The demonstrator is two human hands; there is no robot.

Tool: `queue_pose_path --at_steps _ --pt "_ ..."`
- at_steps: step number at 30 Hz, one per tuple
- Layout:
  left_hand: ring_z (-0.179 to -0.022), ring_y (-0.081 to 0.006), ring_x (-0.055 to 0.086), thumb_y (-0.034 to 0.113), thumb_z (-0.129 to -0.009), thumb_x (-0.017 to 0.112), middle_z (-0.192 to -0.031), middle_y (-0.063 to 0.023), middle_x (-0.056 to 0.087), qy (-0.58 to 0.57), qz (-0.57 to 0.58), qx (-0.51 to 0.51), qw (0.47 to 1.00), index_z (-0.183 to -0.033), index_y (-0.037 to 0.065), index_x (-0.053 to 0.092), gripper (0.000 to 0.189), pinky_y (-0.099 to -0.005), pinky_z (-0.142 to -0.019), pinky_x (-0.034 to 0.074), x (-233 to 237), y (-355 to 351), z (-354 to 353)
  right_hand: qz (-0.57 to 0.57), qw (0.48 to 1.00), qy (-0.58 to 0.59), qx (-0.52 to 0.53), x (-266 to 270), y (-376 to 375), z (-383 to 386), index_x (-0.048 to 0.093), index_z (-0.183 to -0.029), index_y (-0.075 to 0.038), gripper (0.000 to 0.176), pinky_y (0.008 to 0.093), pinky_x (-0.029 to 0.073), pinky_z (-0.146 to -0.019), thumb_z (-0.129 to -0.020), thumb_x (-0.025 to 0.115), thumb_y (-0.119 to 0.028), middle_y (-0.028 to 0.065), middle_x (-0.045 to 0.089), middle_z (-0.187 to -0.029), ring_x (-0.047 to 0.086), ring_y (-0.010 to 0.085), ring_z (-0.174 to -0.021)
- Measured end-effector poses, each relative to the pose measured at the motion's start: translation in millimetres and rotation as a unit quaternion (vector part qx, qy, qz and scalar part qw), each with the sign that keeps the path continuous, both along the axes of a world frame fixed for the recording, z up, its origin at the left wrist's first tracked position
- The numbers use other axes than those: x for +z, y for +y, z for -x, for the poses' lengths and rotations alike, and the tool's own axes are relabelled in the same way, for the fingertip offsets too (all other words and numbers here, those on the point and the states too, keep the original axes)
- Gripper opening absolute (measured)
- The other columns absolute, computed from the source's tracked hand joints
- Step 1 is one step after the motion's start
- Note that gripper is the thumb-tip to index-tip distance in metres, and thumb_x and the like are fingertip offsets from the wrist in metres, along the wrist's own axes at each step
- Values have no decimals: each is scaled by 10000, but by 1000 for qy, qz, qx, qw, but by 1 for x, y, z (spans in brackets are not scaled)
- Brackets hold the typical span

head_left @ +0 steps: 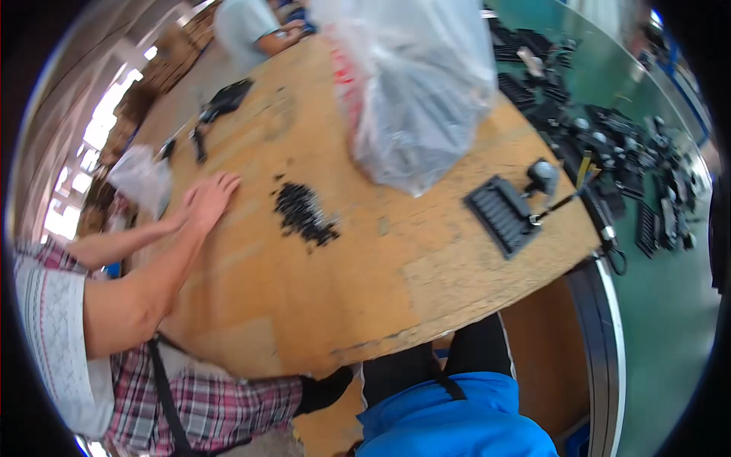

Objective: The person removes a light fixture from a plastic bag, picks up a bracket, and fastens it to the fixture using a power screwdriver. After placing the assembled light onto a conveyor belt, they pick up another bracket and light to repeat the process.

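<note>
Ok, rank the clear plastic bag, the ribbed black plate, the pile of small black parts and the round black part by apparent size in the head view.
1. clear plastic bag, by far largest.
2. ribbed black plate and pile of small black parts: look alike, unranked.
3. round black part, smallest.

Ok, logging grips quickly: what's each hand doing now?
Left hand: not in view.
Right hand: not in view.
Co-worker's hand lies open, flat on the pale wooden table.

wooden table | clear plastic bag at far side | pile of small black parts centre | black ribbed part right
</note>
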State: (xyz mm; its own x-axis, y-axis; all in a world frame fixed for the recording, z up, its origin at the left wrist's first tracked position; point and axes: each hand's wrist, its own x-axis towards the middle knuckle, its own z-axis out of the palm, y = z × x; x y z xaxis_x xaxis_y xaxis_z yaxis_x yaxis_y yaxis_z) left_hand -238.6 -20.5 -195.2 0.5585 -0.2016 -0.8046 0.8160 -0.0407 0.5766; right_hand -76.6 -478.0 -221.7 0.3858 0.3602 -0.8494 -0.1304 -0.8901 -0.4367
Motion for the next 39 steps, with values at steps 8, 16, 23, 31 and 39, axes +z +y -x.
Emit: queue_pose_path --at_steps 8,16,23,31,39 --pt "-994 -233 562 227 -881 526 -1073 -173 598 -64 28 -91 993 -1150 -15 536 363 -336 -866 435 -60 2 84 19 998 -58 12 -20 18 -18 561 -1044 -5 346 457 451 -801 -725 591 -135 259 598 -944 565 411 -916" --pt "-801 -292 611 210 -794 581 -914 -194 637 -117 -88 -210 967 -1027 -17 599 326 -359 -742 464 -27 0 44 91 986 -139 -23 -20 -11 -20 559 -1050 -3 351 461 448 -808 -723 592 -128 260 599 -934 564 414 -909" --pt "-847 -302 622 131 -716 609 -877 -186 638 -241 -148 -257 924 -943 8 630 260 -371 -751 466 -33 46 -25 -92 885 -450 -71 63 74 -91 551 -1107 9 383 419 436 -879 -730 601 -30 218 566 -1104 529 377 -1039" --pt "-977 -280 587 116 -810 545 -1043 -144 616 -163 -452 -281 831 -1071 38 596 277 -355 -839 460 -165 47 -47 -257 824 -502 -59 96 102 -106 547 -1136 -9 342 336 493 -793 -795 576 -12 162 630 -977 624 278 -895" --pt "-968 -280 592 384 -910 396 -1122 -142 596 -81 -47 178 980 -1202 46 520 463 -372 -845 474 -208 35 -30 -300 728 -591 -174 153 78 -114 573 -1099 15 293 277 481 -816 -808 544 15 95 647 -989 616 154 -903"
